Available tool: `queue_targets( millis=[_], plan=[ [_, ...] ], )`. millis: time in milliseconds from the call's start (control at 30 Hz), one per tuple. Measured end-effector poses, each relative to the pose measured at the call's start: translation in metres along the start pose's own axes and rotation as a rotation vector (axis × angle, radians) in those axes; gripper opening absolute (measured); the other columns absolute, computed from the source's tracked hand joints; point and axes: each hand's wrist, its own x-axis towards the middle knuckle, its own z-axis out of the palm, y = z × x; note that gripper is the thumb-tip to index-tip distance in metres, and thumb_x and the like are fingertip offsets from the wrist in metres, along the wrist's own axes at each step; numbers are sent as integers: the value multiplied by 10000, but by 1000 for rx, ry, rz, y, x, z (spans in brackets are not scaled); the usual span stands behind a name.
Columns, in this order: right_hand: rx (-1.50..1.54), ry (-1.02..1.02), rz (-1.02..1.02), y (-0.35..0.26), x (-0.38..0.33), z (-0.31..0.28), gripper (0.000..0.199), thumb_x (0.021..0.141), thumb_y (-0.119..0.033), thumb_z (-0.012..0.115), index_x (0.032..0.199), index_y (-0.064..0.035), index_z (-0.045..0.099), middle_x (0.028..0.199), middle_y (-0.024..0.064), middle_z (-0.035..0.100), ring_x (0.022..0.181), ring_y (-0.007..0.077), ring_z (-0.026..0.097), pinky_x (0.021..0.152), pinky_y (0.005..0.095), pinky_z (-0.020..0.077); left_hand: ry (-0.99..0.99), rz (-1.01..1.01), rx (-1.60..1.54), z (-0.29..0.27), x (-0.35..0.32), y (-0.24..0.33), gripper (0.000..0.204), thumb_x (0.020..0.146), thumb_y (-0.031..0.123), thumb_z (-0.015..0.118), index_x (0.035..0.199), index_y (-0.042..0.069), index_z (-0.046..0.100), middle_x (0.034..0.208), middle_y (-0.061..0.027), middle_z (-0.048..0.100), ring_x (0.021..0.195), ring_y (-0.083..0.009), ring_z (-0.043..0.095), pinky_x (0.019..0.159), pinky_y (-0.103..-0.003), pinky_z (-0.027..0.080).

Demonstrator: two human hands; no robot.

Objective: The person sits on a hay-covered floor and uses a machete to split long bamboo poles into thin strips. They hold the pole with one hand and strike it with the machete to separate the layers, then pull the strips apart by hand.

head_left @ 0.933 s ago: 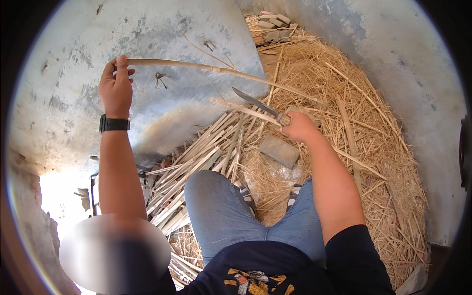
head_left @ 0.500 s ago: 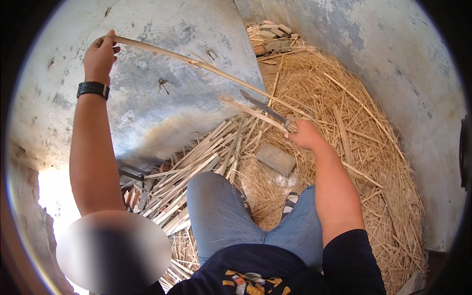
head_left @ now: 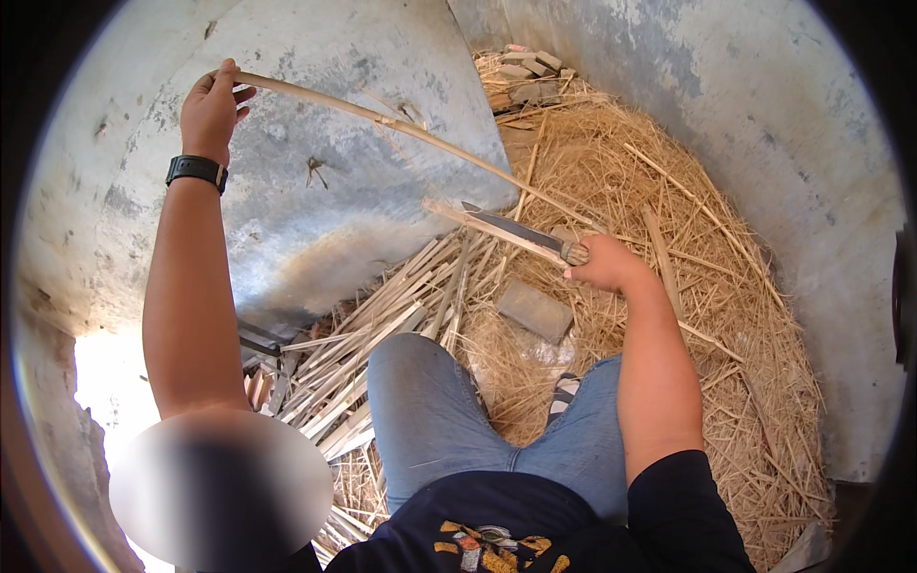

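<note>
Two hands, both loaded. Left hand (head_left: 212,115) raised, thumb and fingers pinched on the upper end of a long cane-like strip (head_left: 377,118). Strip slants across, down to beside the right hand (head_left: 607,265); contact there unclear. Right hand's fist is closed round the handle of a knife (head_left: 521,232), blade pointing left; shorter pale strip (head_left: 451,215) lies along the blade, its near end at that hand. Can't tell if the strips join. Step looks like splitting or trimming the long strip; next move likely calls for a steady left pinch and a controlled edge, clear of fingers. Below: brick (head_left: 536,310), heap of cut strips (head_left: 382,334) left, shavings (head_left: 745,315) right, weathered wall (head_left: 287,115) behind.
</note>
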Motion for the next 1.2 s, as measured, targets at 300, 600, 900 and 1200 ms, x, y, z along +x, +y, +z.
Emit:
queue_targets(
  millis=[300,600,900,1200],
  plan=[
    [1,102,188,-23,-91,-78,492,792,-351,810,1162,-38,724,1065,172,721,968,298,693,866,409,530,-155,141,-281,32,-15,37,365,1048,366,568,1250,69,632,1196,-54,678,1114,-169,659,918,-310,534],
    [384,489,-36,-38,-217,-136,390,882,-288,746,1152,-15,677,861,46,649,799,125,584,707,295,471,-258,216,-246,84,-31,44,347,1042,394,570,1190,97,671,1128,-24,722,1054,-142,678,846,-285,494],
    [284,695,-188,-129,-170,-88,339,955,-303,660,1144,-22,655,793,119,673,711,212,636,668,363,500,-268,374,-203,96,-69,68,340,1025,380,599,1157,84,702,1074,-33,731,1011,-151,695,839,-283,492],
    [229,592,67,-102,-135,-40,384,968,-356,638,1121,-4,649,790,186,682,715,292,671,669,426,500,-301,434,-435,120,-102,63,320,1031,337,596,1070,30,676,985,-73,725,918,-177,706,795,-293,517]
  ],
)
